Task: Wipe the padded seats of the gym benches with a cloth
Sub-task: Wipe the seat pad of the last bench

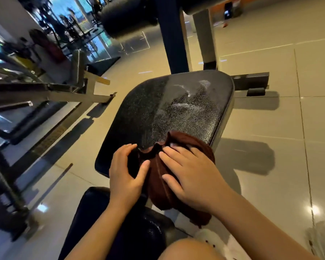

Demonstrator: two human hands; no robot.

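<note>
A black padded bench seat (176, 109) fills the middle of the head view, its far part streaked with wet marks. A dark brown cloth (158, 177) lies bunched on the seat's near edge and hangs down over the gap. My right hand (189, 175) lies flat on top of the cloth with fingers spread. My left hand (128, 171) is at the cloth's left side, fingers curled over its edge and thumb on the fabric. A second black pad (101, 209) lies below, closer to me.
A metal rack frame (51, 92) with bars stands to the left. The bench's upright posts (173, 40) and a black roller pad (128, 17) rise behind the seat. Beige tiled floor (270, 166) surrounds the bench. My knee and a white shoe (210, 239) are at the bottom.
</note>
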